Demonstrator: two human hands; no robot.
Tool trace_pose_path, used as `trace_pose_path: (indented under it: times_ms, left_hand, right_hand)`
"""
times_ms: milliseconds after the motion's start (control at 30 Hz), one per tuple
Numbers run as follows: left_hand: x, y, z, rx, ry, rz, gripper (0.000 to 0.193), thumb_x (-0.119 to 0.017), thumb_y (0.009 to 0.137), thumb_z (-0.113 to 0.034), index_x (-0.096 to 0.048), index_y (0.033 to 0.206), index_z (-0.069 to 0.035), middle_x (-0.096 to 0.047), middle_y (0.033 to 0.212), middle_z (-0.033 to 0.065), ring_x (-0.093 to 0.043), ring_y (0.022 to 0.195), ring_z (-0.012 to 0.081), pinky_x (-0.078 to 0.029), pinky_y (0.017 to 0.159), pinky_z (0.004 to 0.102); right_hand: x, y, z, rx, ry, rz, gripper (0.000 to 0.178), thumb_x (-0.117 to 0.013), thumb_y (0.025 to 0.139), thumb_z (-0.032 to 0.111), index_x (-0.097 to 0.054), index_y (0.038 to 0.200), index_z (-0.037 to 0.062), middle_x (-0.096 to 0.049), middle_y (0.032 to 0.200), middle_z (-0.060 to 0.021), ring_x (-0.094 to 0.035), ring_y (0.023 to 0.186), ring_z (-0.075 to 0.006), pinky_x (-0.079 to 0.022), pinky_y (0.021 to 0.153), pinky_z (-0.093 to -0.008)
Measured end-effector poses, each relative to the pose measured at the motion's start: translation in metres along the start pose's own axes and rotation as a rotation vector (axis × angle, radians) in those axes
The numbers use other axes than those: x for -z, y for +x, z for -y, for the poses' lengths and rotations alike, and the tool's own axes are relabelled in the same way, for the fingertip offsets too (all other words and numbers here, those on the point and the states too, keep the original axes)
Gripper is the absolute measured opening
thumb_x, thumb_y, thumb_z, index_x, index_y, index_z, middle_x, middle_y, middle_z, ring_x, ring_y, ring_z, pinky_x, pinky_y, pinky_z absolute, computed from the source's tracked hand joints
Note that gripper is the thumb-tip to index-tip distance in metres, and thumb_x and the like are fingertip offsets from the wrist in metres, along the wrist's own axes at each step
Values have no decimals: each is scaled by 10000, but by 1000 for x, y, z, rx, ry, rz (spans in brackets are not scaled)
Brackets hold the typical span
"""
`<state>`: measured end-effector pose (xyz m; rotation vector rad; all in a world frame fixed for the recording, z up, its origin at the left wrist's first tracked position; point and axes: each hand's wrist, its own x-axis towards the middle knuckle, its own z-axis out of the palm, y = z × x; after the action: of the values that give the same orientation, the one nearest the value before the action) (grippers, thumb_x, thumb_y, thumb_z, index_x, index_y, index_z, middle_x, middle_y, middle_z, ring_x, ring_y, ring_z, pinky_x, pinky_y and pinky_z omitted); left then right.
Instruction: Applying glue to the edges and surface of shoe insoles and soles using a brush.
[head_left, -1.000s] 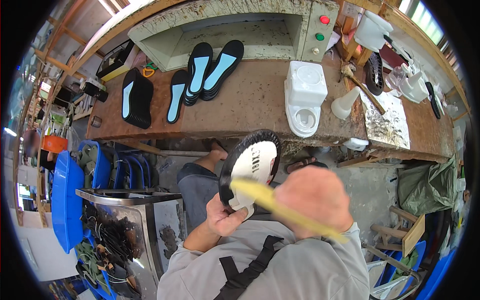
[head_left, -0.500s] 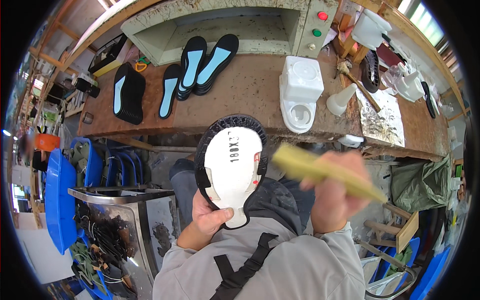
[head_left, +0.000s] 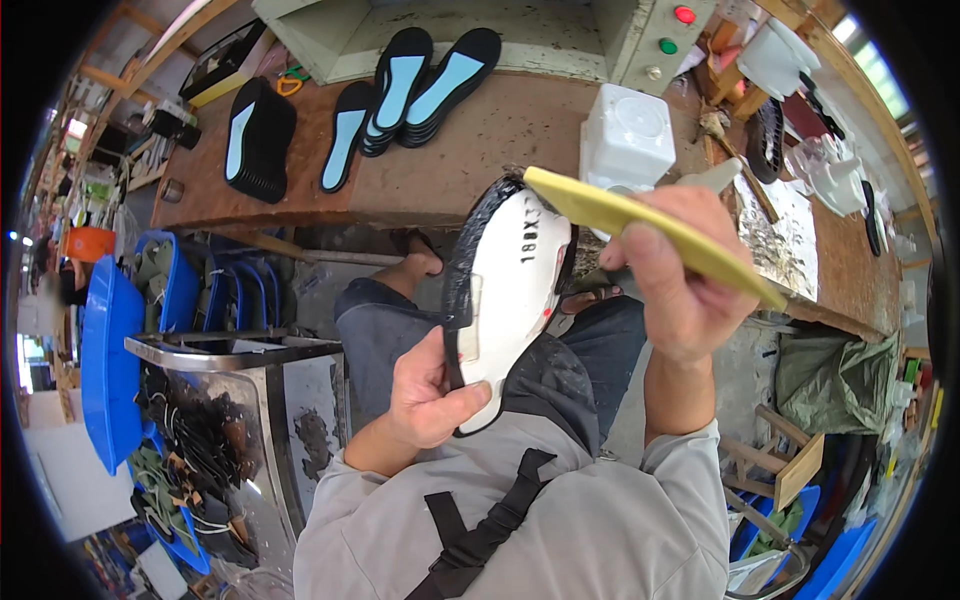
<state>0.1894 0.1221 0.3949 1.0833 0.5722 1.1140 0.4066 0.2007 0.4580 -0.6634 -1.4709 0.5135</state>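
Note:
My left hand (head_left: 436,393) is closed round the narrow end of a shoe bottom (head_left: 503,270), apparently a lasted upper with a white insole board and a glossy black rim. It is tilted, its broad toe pointing up and away from me. In my right hand (head_left: 682,285) is a flat yellow bar (head_left: 640,225), pinched between thumb and fingers. The bar's far end meets the black rim at the toe; whether it has bristles there cannot be made out. Part of the toe is hidden behind the bar.
Black-and-blue insoles (head_left: 405,90) stand in stacks on the brown workbench (head_left: 470,175). A white plastic container (head_left: 628,135), a hammer (head_left: 745,165) and bottles (head_left: 830,170) sit to the right. A metal-framed cart (head_left: 235,355) and blue bins (head_left: 110,365) are at my left.
My right hand has brought the yellow bar up and left onto the toe rim. The shoe bottom has moved right and farther away, and tilted sideways. My view has shifted slightly.

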Motion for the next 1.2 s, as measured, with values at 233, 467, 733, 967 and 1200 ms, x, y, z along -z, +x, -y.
trace_pose_path:
  times_ms: [233,467,733,967,1200]
  left_hand:
    - [8,4,4,-76,275,-15,552,-506,765,96,-397,1306,106,-519,1228,137,-521,1057,146,-400,885,239]
    - [6,4,3,-153,332,97,571,-484,758,114,-376,1319,122,-498,1248,154,-521,1076,167,-389,900,235]
    - [5,13,-18,65,-80,133,691,-451,739,84,-237,1395,94,-408,1355,124,-393,1259,162,-283,1038,258]
    - [-3,16,-23,201,-308,27,727,-496,704,71,-272,1396,52,-469,1315,117,-485,1169,149,-361,967,243]
    - [-1,7,-20,178,-327,-128,716,-591,673,12,-358,1349,52,-532,1253,133,-547,1096,177,-395,944,261]
  right_hand:
    - [0,-20,9,192,113,440,255,-762,642,-5,-670,877,-37,-677,812,-115,-654,660,-238,-531,558,-303]
    - [-4,1,2,-94,69,-140,95,-618,834,40,-642,858,-49,-653,722,-158,-610,570,-197,-485,506,-294]
    - [-7,-5,-1,121,-29,242,159,-718,723,31,-674,858,-40,-667,745,-123,-629,630,-206,-501,556,-286]
    - [1,-24,2,113,44,363,152,-728,694,23,-668,825,-28,-652,727,-106,-627,595,-189,-500,501,-286]
    - [16,-15,-7,43,-222,98,132,-680,747,-20,-666,874,-56,-666,754,-111,-615,587,-174,-488,483,-279]
